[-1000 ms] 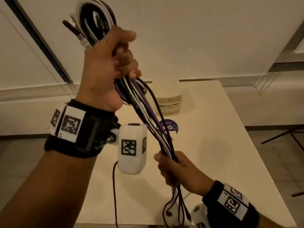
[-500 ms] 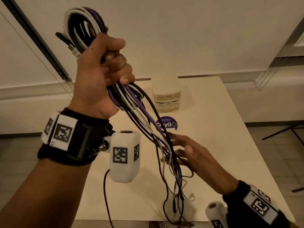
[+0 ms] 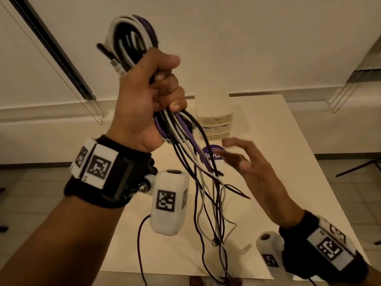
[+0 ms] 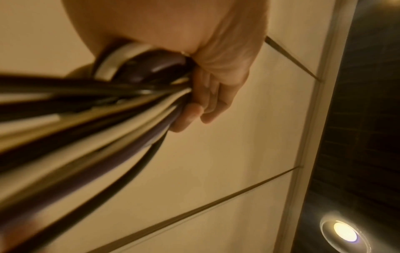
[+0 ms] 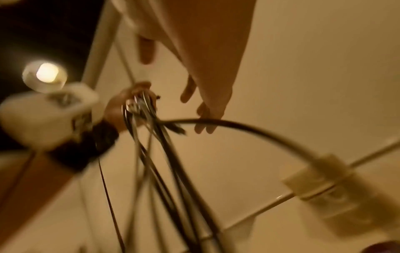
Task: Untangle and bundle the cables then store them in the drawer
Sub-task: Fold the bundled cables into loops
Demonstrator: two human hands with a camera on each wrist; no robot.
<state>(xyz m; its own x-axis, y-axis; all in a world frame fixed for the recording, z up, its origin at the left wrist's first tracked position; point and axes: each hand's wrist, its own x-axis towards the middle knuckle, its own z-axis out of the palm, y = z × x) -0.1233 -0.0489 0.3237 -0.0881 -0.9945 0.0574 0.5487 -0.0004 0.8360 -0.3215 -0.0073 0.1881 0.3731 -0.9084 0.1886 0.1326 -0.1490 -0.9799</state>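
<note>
White counter (image 3: 288, 182) lies under both hands. Above its near edge, loose ends of black, white and purple cables (image 3: 185, 137) dangle; the right hand (image 3: 253, 174) beside them is released, fingers spread. Left hand (image 3: 144, 96) clenches the looped bundle. Drawer unit (image 3: 215, 120) stands farther back.

Plain indoor room: white table (image 3: 288, 162), small drawer unit (image 3: 215, 118), bare walls, tiled floor.

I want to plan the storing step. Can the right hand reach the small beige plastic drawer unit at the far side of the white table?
Probably yes. The right hand is open and holds nothing, and the small beige plastic drawer unit stands just beyond its fingertips. The hanging cables lie to the hand's left, not between them.
</note>
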